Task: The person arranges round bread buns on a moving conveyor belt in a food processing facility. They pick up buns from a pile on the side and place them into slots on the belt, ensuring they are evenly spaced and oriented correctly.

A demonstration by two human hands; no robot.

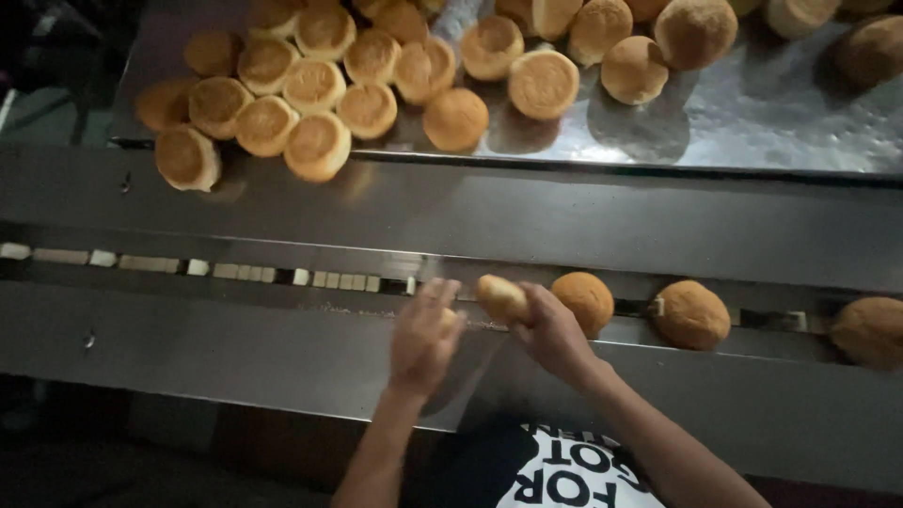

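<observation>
My right hand (550, 331) grips a golden bun (501, 297) over the slot of a steel conveyor channel (527, 230). Just left of that bun is my left hand (425, 336), fingers spread and blurred, with nothing clearly in it. Three more buns sit in the channel to the right: one (585, 299) beside my right hand, one (692, 315) further along, and one (870, 331) at the frame's edge.
A steel table (752, 113) behind the channel carries a heap of round buns (310, 85), with one bun (188, 157) at its front edge. White chain links (150, 264) run along the slot at the left. My dark printed shirt (564, 475) is at the bottom.
</observation>
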